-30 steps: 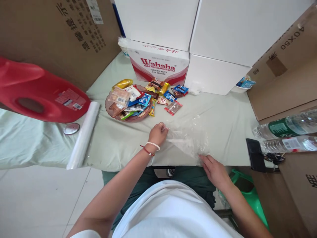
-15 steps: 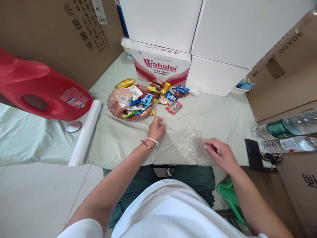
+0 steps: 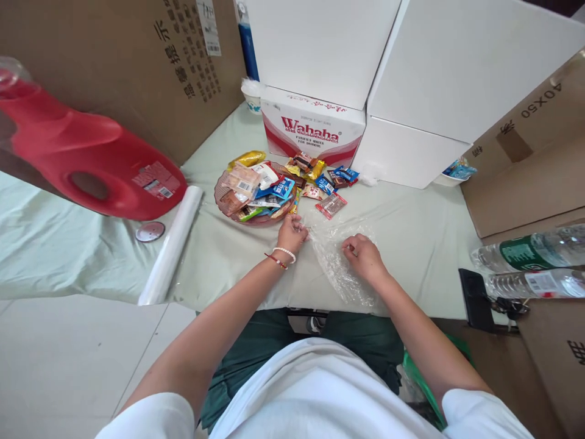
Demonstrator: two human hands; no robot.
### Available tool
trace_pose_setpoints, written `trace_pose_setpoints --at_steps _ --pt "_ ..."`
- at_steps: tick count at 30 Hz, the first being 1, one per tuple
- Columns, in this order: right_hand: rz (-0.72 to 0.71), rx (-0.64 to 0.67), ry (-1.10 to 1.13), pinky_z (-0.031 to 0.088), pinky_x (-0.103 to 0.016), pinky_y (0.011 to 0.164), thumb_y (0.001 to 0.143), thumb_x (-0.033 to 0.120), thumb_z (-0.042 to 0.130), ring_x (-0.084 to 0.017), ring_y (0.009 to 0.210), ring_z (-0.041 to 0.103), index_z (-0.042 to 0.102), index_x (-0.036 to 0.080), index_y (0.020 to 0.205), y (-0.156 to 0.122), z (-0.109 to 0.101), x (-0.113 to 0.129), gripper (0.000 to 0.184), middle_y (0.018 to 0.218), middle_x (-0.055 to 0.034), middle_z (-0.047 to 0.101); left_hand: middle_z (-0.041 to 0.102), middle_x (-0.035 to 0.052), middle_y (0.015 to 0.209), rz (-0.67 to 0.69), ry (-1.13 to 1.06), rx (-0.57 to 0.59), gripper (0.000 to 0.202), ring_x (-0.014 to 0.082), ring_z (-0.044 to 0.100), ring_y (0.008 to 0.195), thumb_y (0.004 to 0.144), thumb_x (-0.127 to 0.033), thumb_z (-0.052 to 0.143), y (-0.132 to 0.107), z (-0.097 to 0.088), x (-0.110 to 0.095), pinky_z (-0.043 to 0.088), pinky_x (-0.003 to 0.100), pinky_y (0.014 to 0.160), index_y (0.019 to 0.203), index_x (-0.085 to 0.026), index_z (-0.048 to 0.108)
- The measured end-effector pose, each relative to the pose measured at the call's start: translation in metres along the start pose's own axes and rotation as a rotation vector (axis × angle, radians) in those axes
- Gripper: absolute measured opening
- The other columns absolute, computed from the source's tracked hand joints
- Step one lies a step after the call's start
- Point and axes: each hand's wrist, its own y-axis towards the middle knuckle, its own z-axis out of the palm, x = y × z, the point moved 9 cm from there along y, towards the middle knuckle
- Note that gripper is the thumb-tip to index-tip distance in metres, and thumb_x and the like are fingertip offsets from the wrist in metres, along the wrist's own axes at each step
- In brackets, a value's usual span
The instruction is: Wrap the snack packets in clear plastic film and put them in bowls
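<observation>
A crinkled clear plastic bag (image 3: 336, 262) lies across the front of the cloth-covered table. At its upper left corner my left hand (image 3: 293, 235) is closed, pinching the film between thumb and fingers. My right hand (image 3: 364, 256) is over the bag's right half, its fingers curled and thumb drawn in; what they hold, if anything, is hidden. Just beyond my left hand sits a pink glass dish (image 3: 220, 204) heaped with wrapped snacks (image 3: 274, 190). Several more snack packets (image 3: 331, 205) lie loose to the dish's right.
On the left are a large red jug (image 3: 109, 164), a round disc (image 3: 150, 231) and a white plastic roll (image 3: 171, 247). A Wahaba-style printed water carton (image 3: 315, 129) and white boxes (image 3: 411, 152) stand behind. Bottles (image 3: 532, 250) and a black phone (image 3: 476, 299) lie right.
My right hand has moved left from the bag's right edge to over the bag, its fingers curling in. My left hand keeps its pinch at the corner. The camera view has shifted slightly.
</observation>
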Motion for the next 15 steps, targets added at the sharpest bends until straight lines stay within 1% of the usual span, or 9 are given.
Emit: trace_pose_setpoints --at_steps 2,4,5,7,9,11,13,15 --pt "0.006 -0.022 -0.049 0.045 -0.032 0.085 0.095 0.028 0.063 -0.023 0.103 0.058 0.071 0.021 0.105 0.001 -0.003 0.003 0.014 0.103 -0.0074 0.065 0.051 -0.0074 0.078 0.000 -0.014 -0.003 0.044 0.0098 0.057 0.059 0.068 -0.009 0.071 0.002 0.001 0.001 0.054 0.023 0.055 0.101 -0.023 0.047" --pt "0.066 0.026 -0.121 0.045 -0.034 0.085 0.091 0.034 0.070 -0.026 0.106 0.055 0.071 0.021 0.107 0.002 0.005 0.000 0.021 0.108 -0.0100 0.064 0.051 -0.0076 0.078 -0.001 -0.026 -0.003 0.044 0.0097 0.057 0.059 0.068 -0.009 0.072 0.003 0.002 0.003 0.054 0.024 0.056 0.102 -0.023 0.047" --pt "0.096 0.059 -0.150 0.046 -0.034 0.085 0.090 0.033 0.072 -0.027 0.106 0.055 0.071 0.021 0.105 0.002 0.009 -0.002 0.019 0.108 -0.0104 0.064 0.051 -0.0078 0.077 -0.002 -0.031 -0.003 0.045 0.0096 0.057 0.059 0.068 -0.009 0.072 0.004 0.002 0.004 0.055 0.024 0.056 0.102 -0.023 0.047" --pt "0.119 0.080 -0.159 0.046 -0.035 0.087 0.091 0.028 0.069 -0.026 0.102 0.055 0.071 0.020 0.095 0.003 0.014 -0.005 0.009 0.102 -0.0095 0.064 0.051 -0.0080 0.077 -0.002 -0.039 -0.001 0.044 0.0096 0.057 0.058 0.069 -0.010 0.072 0.004 0.002 0.005 0.055 0.024 0.056 0.103 -0.023 0.048" --pt "0.086 0.030 -0.102 0.047 -0.037 0.090 0.092 0.024 0.065 -0.024 0.099 0.056 0.069 0.021 0.089 0.004 0.007 -0.005 0.007 0.097 -0.0080 0.064 0.052 -0.0081 0.077 -0.001 -0.041 0.006 0.044 0.0094 0.058 0.057 0.070 -0.010 0.073 0.003 0.001 0.005 0.054 0.023 0.055 0.103 -0.022 0.048" --pt "0.044 -0.040 -0.016 0.048 -0.039 0.092 0.092 0.027 0.064 -0.023 0.097 0.057 0.067 0.021 0.086 0.002 -0.008 -0.002 0.009 0.096 -0.0070 0.063 0.052 -0.0081 0.077 -0.002 -0.040 0.012 0.044 0.0091 0.058 0.058 0.070 -0.010 0.074 0.003 0.000 0.006 0.054 0.023 0.056 0.104 -0.022 0.048" --pt "0.006 -0.080 0.089 0.051 -0.038 0.089 0.093 0.031 0.063 -0.023 0.096 0.058 0.065 0.022 0.086 -0.004 -0.022 0.005 0.011 0.096 -0.0064 0.062 0.052 -0.0080 0.077 -0.004 -0.038 0.014 0.044 0.0088 0.058 0.059 0.071 -0.011 0.075 0.002 -0.001 0.007 0.055 0.023 0.058 0.104 -0.022 0.048" --pt "-0.038 -0.094 0.197 0.054 -0.033 0.083 0.094 0.032 0.062 -0.021 0.097 0.060 0.064 0.023 0.089 -0.013 -0.030 0.018 0.011 0.101 -0.0070 0.062 0.053 -0.0078 0.078 -0.011 -0.034 0.014 0.044 0.0090 0.059 0.061 0.071 -0.012 0.075 0.003 -0.001 0.008 0.056 0.024 0.060 0.104 -0.022 0.048"
